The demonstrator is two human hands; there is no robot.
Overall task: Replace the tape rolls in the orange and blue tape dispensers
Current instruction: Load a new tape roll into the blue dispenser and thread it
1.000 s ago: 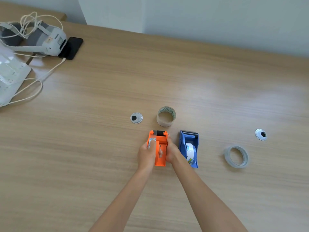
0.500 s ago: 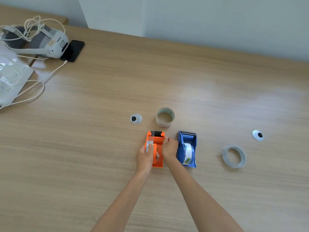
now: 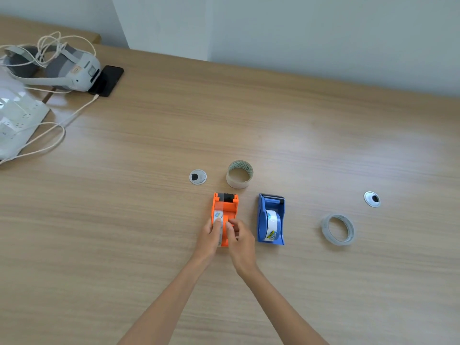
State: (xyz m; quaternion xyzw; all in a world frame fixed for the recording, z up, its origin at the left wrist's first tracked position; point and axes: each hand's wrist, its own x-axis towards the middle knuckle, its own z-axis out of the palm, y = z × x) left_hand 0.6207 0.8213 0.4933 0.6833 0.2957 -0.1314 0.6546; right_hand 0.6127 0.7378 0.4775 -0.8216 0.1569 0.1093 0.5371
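Head view: we see both hands on the orange dispenser (image 3: 225, 210). Left hand (image 3: 211, 236) fingers grip its roll side; right hand (image 3: 240, 239) pinches its middle.

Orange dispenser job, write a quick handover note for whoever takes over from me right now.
Left hand and right hand both grip the orange dispenser on the table, fingers on its roll.
Blue dispenser stands just right of it, untouched, a roll inside.
Loose: a wide tan roll behind the orange dispenser, a clear roll lying flat further right.
Done: nothing finished as far as I can see.
Left: swap the rolls in both.
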